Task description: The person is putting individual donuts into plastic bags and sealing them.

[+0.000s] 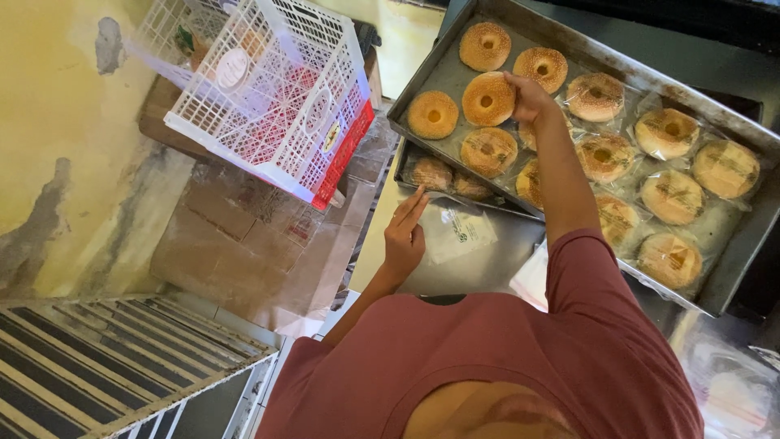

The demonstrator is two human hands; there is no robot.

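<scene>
Sesame-topped round golden bread ring (488,99), unwrapped, lies near the upper left end of the large grey metal baking tray (735,268), and the right hand (528,97) has its fingers closed on the ring's right edge. Three more bare sesame rings (485,45) sit around it on the tray. To the right, the remaining rings lie sealed in clear plastic bags (672,197), set in rows across the tray; the right forearm passes over a few of them.

The left hand (405,236) hovers lower down, over the grey metal tabletop (487,268), with its fingers straight and held close together, clamped on nothing. It hangs just beside a flat empty clear plastic bag (459,234) with a small green mark; whether the fingertips touch that bag is hard to tell from this angle.

A second, smaller metal tray (406,158) pokes out from under the big one, holding what look like two more bagged rings (431,173). Further left, a white plastic lattice crate (268,89) with a red side sits tilted on a stack of brown cardboard boxes (236,236), against a worn yellow wall (57,122). The person wears a dusty red short-sleeved shirt (504,358).
</scene>
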